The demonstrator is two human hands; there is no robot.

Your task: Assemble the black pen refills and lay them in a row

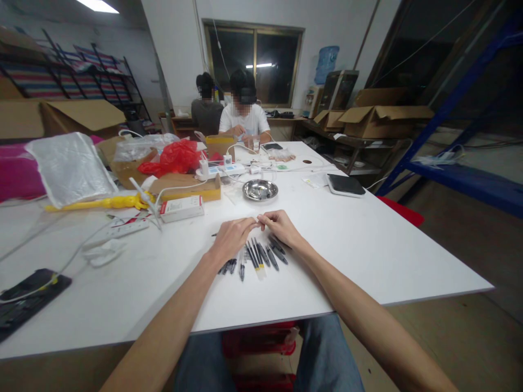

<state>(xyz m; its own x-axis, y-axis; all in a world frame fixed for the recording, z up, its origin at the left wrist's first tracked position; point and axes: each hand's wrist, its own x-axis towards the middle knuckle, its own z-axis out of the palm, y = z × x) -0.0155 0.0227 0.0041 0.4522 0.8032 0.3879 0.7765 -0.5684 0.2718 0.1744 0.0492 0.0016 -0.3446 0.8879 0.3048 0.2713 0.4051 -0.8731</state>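
My left hand (235, 235) and my right hand (280, 226) meet fingertip to fingertip just above the white table. Both have their fingers pinched together; whatever lies between them is too small to make out. Below them, ink refills (255, 255) with dark shafts and yellow bands lie side by side. To their right are several black pen barrels (272, 257), partly under my right hand. Clear pen parts with black ends (242, 268) lie on the left, some hidden by my left hand. Beyond my fingers stands a round steel dish (260, 190) with small pieces in it.
A white box (182, 209), a power strip (220, 171), a red plastic bag (175, 158) and loose cables crowd the left side. A black-topped scale (346, 185) is at the right. A dark device (32, 299) lies near left. A person in white (244, 117) sits across the table.
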